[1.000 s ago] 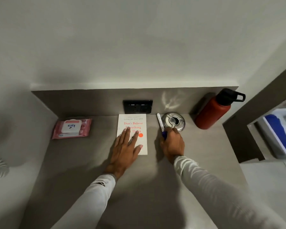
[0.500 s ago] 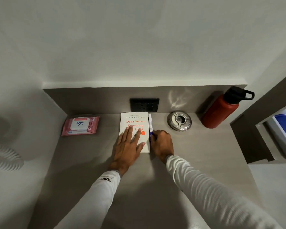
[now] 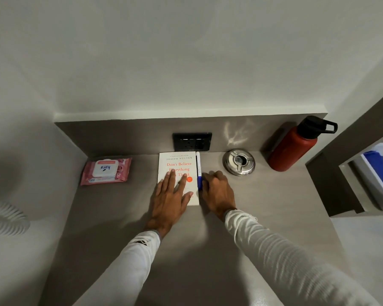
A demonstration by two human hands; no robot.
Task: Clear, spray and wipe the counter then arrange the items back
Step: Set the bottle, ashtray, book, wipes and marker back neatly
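over the last second the marker [image 3: 198,170] went from just beside the ashtray [image 3: 238,161] to lying flush along the right edge of the book [image 3: 177,171], cap toward the person. right hand [image 3: 218,192] rested at its blue cap end, fingers curled against it; cannot tell whether gripping or nudging. left hand [image 3: 169,198] stayed flat on the book, fingers straight. wipes pack [image 3: 106,171] and bottle [image 3: 293,149] sat on the counter [image 3: 197,250]. judged: arranging stage nearly finished.
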